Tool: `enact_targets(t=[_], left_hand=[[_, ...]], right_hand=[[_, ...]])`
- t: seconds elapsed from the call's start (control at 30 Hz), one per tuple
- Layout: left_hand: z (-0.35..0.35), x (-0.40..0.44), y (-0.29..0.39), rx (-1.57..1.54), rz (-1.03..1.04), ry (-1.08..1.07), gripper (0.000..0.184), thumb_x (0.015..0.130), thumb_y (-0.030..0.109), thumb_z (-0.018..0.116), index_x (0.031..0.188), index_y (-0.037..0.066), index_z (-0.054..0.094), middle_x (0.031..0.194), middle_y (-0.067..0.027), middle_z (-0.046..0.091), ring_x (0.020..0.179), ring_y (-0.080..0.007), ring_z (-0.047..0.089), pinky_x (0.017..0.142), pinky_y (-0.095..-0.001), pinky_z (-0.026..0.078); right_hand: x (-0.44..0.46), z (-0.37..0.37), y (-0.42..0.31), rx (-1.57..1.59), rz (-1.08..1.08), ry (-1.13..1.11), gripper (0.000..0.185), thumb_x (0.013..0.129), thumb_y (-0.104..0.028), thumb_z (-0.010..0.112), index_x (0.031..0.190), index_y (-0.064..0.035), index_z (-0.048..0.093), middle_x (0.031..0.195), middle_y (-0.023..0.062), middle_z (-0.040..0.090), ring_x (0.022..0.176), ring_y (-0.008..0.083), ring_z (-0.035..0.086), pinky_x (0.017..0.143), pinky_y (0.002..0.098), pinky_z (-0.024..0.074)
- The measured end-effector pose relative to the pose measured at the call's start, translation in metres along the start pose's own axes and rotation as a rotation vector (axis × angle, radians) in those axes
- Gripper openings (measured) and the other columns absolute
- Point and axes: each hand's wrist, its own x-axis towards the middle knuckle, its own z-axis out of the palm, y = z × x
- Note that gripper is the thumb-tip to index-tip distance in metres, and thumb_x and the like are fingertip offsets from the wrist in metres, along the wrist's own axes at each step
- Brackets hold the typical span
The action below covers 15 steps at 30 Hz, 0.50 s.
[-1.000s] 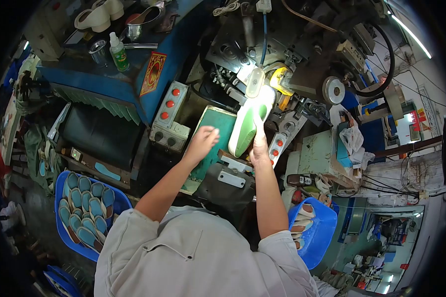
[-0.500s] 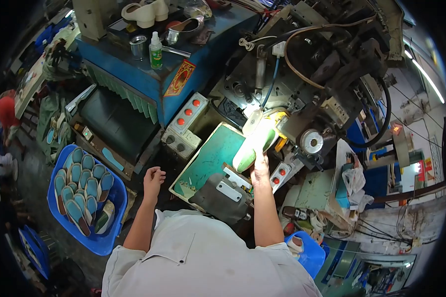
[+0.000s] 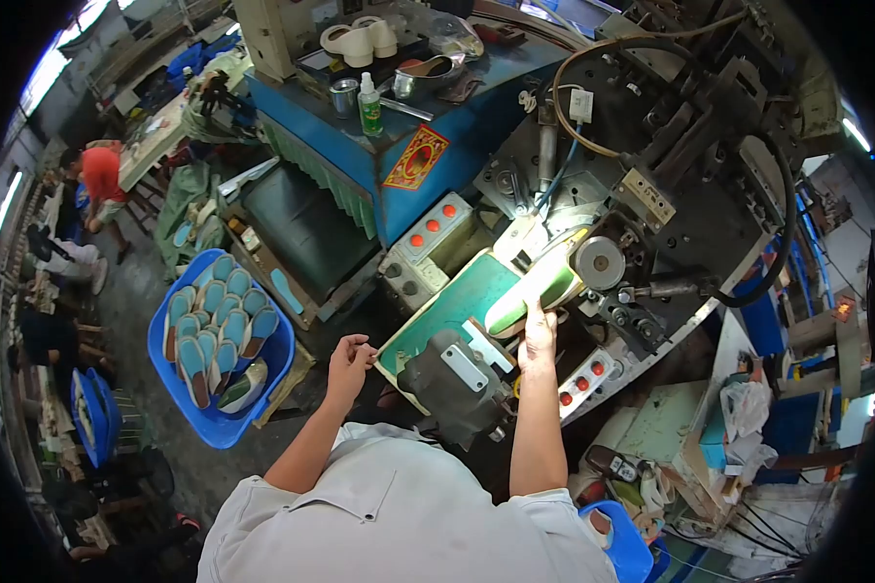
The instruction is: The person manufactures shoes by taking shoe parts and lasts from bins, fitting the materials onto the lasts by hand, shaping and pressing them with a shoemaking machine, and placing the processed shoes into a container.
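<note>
My right hand [image 3: 538, 340] grips a green shoe [image 3: 533, 303] from its near end, thumb on top. The shoe's far end sits under the lit machine head [image 3: 603, 260], where glare hides the contact. My left hand [image 3: 351, 365] is raised beside the near left edge of the green tray [image 3: 447, 309], holding nothing, with its fingers loosely curled and a little apart. A blue basin [image 3: 218, 428] on the left holds several shoes with light-blue insoles [image 3: 231, 325].
A control box with red buttons [image 3: 431, 226] stands behind the tray, and another red-button panel [image 3: 583, 382] lies right of my right forearm. A spray bottle [image 3: 369, 105] and metal cups stand on the blue machine [image 3: 331, 165]. A person in red [image 3: 100, 175] is far left.
The whole view has turned, shifting the basin and blue machine rightward. The machine's round wheel now sits closer to the shoe. My right hand keeps its grip; my left remains without anything.
</note>
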Motion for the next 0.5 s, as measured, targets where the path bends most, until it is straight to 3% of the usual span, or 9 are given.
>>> enact_targets(t=[0.13,0.27,0.3,0.4,0.5], left_hand=[[-0.007,-0.016,0.002,-0.007,0.028,0.045,0.022,0.109,0.015,0.059,0.127,0.003,0.061,0.103,-0.0069,0.072,0.089,-0.0137,0.067,0.08,-0.0277,0.054],[0.001,-0.01,-0.014,-0.054,0.007,0.005,0.02,0.109,0.014,0.059,0.126,0.004,0.062,0.101,-0.0065,0.072,0.087,-0.0128,0.068,0.078,-0.0269,0.055],[0.006,-0.006,-0.016,-0.063,-0.002,-0.015,0.021,0.109,0.015,0.059,0.126,0.004,0.062,0.101,-0.0066,0.072,0.086,-0.0126,0.068,0.078,-0.0267,0.055],[0.02,0.011,-0.013,-0.083,0.026,-0.11,0.02,0.109,0.014,0.06,0.126,0.004,0.063,0.099,-0.0064,0.073,0.085,-0.0123,0.068,0.077,-0.0268,0.055],[0.034,0.026,0.005,-0.101,0.082,-0.164,0.02,0.109,0.013,0.06,0.125,0.003,0.064,0.097,-0.0064,0.073,0.084,-0.0123,0.068,0.077,-0.0269,0.055]], right_hand=[[-0.012,0.015,-0.011,0.038,-0.02,0.076,0.041,0.102,-0.03,0.075,0.127,0.0016,0.069,0.127,0.0062,0.071,0.119,0.0168,0.063,0.106,0.0355,0.0461],[-0.01,0.008,-0.017,0.063,-0.011,-0.061,0.038,0.101,-0.023,0.075,0.128,0.0021,0.071,0.132,0.0058,0.071,0.125,0.0164,0.062,0.111,0.0347,0.0416],[-0.021,0.016,-0.032,0.054,-0.033,-0.072,0.033,0.099,-0.021,0.076,0.124,-0.0002,0.074,0.122,0.0053,0.074,0.115,0.0164,0.067,0.104,0.0335,0.0487],[-0.034,0.024,-0.058,0.041,0.176,-0.041,0.036,0.096,-0.024,0.079,0.123,-0.0001,0.076,0.118,0.0054,0.076,0.112,0.0142,0.067,0.101,0.0319,0.0497],[-0.025,0.018,-0.049,0.068,0.079,-0.112,0.035,0.093,-0.023,0.081,0.121,-0.0021,0.077,0.117,0.0042,0.077,0.11,0.0147,0.069,0.102,0.032,0.0496]])
